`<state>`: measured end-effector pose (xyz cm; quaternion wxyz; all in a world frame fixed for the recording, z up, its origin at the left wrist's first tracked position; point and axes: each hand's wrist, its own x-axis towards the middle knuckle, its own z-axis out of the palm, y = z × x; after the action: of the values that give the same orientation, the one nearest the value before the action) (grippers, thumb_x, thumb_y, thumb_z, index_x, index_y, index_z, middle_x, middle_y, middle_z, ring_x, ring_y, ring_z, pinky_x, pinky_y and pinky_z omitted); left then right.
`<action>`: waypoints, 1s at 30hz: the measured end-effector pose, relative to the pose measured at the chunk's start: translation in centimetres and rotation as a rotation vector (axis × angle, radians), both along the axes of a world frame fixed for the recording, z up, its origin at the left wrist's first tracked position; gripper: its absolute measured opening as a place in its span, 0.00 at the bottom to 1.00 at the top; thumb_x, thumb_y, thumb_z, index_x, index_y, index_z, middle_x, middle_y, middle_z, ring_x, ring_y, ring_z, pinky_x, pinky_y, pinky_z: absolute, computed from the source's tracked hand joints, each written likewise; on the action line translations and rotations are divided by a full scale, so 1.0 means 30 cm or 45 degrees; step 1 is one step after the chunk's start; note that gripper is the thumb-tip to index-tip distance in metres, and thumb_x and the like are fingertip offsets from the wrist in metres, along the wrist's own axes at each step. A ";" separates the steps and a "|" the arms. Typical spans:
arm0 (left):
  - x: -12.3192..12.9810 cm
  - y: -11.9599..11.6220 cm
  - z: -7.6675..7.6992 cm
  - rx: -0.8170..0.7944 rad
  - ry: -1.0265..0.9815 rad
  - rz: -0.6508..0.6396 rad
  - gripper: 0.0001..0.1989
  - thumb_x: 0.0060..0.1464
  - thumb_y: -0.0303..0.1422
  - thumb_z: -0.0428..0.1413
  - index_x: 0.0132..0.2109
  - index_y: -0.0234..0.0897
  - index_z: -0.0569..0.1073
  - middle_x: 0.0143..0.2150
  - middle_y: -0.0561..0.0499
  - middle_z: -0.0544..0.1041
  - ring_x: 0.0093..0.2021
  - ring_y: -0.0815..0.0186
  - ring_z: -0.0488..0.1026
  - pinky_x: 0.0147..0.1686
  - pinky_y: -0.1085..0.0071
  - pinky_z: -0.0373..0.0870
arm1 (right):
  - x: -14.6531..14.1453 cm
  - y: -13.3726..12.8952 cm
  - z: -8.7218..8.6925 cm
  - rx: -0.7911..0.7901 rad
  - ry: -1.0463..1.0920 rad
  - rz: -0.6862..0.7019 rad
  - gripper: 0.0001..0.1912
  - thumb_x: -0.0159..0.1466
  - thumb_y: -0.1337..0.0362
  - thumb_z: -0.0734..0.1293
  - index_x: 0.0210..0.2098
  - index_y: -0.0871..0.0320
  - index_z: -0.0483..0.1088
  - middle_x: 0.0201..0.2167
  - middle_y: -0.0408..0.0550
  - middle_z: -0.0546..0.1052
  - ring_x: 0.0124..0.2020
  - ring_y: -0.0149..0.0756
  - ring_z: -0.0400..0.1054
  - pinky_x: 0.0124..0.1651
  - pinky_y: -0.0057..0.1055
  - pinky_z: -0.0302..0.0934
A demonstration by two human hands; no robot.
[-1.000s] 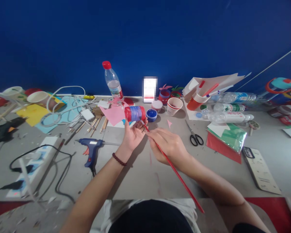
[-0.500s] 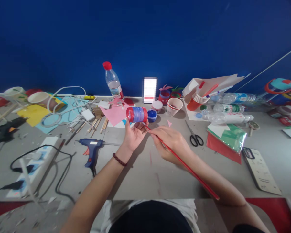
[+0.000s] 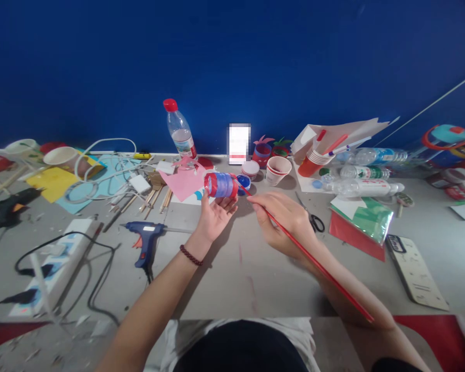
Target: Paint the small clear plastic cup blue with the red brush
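Observation:
A clear bottle piece painted blue in the middle and red at both ends (image 3: 221, 185) lies sideways in my left hand (image 3: 216, 214), whose fingers support it from below. My right hand (image 3: 281, 219) pinches a long red paintbrush (image 3: 318, 259). The brush tip is by the right red end of the bottle piece, close to a small open jar of blue paint (image 3: 243, 184); whether it touches the piece is hard to tell. A white-lidded pot (image 3: 250, 169) and a paper cup (image 3: 278, 171) stand just behind.
Left are a blue glue gun (image 3: 145, 237), a power strip (image 3: 58, 266), cables and coloured paper. A red-capped bottle (image 3: 183, 137) stands behind. Right are scissors (image 3: 316, 223), plastic bottles (image 3: 366, 187), green and red sheets (image 3: 366, 219) and a phone (image 3: 416, 271).
My right hand and the brush have moved right and slightly away from the bottle piece's underside. The bottle piece has turned a little in my left hand.

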<state>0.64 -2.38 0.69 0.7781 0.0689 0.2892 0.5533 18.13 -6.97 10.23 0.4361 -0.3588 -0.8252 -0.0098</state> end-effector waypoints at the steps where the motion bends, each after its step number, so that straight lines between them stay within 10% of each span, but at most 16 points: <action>1: 0.000 0.000 -0.001 0.004 -0.002 -0.006 0.26 0.59 0.55 0.51 0.35 0.35 0.77 0.35 0.43 0.81 0.38 0.62 0.79 0.40 0.67 0.74 | -0.001 0.001 -0.007 -0.005 -0.013 0.002 0.11 0.66 0.73 0.61 0.45 0.58 0.71 0.38 0.51 0.81 0.39 0.38 0.75 0.42 0.36 0.71; 13: 0.004 -0.002 0.034 -0.073 0.013 0.052 0.26 0.57 0.55 0.54 0.33 0.34 0.76 0.31 0.44 0.80 0.35 0.62 0.78 0.39 0.66 0.73 | -0.039 -0.052 -0.008 -0.336 -0.160 0.181 0.10 0.68 0.71 0.58 0.37 0.61 0.72 0.27 0.50 0.77 0.31 0.35 0.73 0.34 0.31 0.68; 30: -0.012 0.010 0.004 -0.024 0.007 0.012 0.26 0.58 0.55 0.52 0.33 0.35 0.76 0.32 0.45 0.80 0.34 0.63 0.78 0.37 0.67 0.74 | -0.010 -0.014 0.023 -0.006 -0.002 0.022 0.11 0.67 0.73 0.61 0.44 0.56 0.72 0.37 0.49 0.82 0.38 0.37 0.76 0.40 0.34 0.72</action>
<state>0.28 -2.09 0.81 0.7754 0.0615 0.2968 0.5539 17.84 -7.40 10.93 0.4345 -0.3529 -0.8287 -0.0045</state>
